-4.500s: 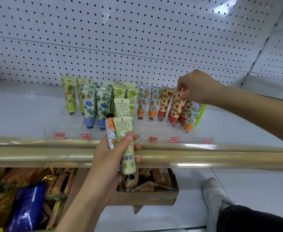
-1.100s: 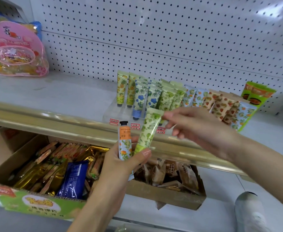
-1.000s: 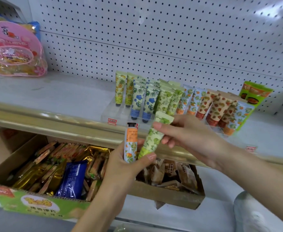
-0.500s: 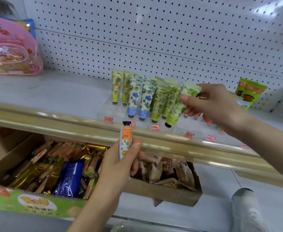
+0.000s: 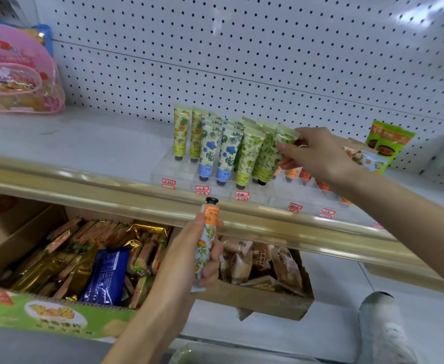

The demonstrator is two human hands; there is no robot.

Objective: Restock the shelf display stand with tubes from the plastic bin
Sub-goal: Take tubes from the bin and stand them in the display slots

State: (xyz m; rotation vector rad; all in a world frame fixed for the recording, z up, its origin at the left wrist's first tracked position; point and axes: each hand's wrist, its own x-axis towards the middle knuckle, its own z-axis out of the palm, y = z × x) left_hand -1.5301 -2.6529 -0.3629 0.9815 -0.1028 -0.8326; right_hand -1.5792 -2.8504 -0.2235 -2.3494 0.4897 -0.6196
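A clear acrylic display stand (image 5: 281, 198) sits on the white shelf, holding upright tubes: yellow pineapple tubes (image 5: 181, 132), blue flower tubes (image 5: 210, 151), green leaf tubes (image 5: 249, 151) and orange ones partly hidden behind my right arm. My right hand (image 5: 318, 153) grips a green leaf tube (image 5: 273, 153) by its upper end, cap down, in the stand beside the other green tubes. My left hand (image 5: 189, 253) holds an orange-and-blue tube (image 5: 206, 237) upright, cap up, below the shelf's gold edge. The plastic bin is barely visible at the bottom edge.
A gold rail (image 5: 110, 185) fronts the shelf. Below it stand open cardboard boxes of snack packs (image 5: 84, 264) and wrapped pastries (image 5: 263, 264). A pink bag (image 5: 13, 72) lies at the shelf's left, a green packet (image 5: 386, 143) at the right. A grey shoe (image 5: 383, 327) is at lower right.
My right hand took the green leaf tube from my left hand, carried it up to the stand and lowered it in beside the green row. My left hand keeps the orange-and-blue tube.
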